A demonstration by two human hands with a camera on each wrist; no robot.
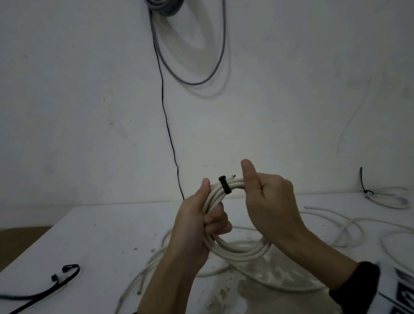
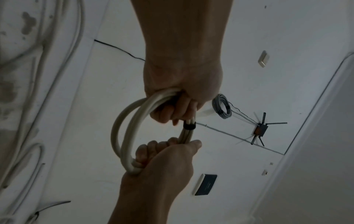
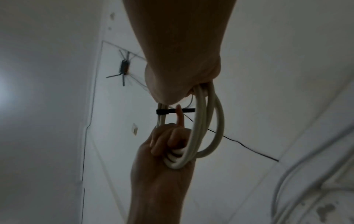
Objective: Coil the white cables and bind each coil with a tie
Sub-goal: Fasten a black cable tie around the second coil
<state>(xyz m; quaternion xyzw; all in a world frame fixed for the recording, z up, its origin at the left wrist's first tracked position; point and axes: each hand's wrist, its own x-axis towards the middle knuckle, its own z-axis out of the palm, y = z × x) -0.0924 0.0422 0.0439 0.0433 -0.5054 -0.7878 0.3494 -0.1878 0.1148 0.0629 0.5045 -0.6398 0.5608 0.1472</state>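
Observation:
I hold a coil of white cable [image 1: 242, 253] in the air above the white table [image 1: 98, 246]. A black tie [image 1: 225, 185] wraps the top of the coil. My left hand [image 1: 199, 219] grips the coil's left side, its thumb lying along the strands just beside the tie. My right hand [image 1: 270, 201] grips the right side with its thumb pointing up. In the left wrist view the tie [image 2: 189, 126] sits between my left hand [image 2: 178, 109] and right hand [image 2: 164, 157]. In the right wrist view the tie [image 3: 162, 112] shows a short tail sticking out sideways.
Loose white cables [image 1: 348, 226] sprawl over the table under and to the right of my hands. A tied white coil [image 1: 385, 199] lies far right. Black ties [image 1: 40, 288] lie at the front left. A grey cable coil [image 1: 164, 3] hangs on the wall.

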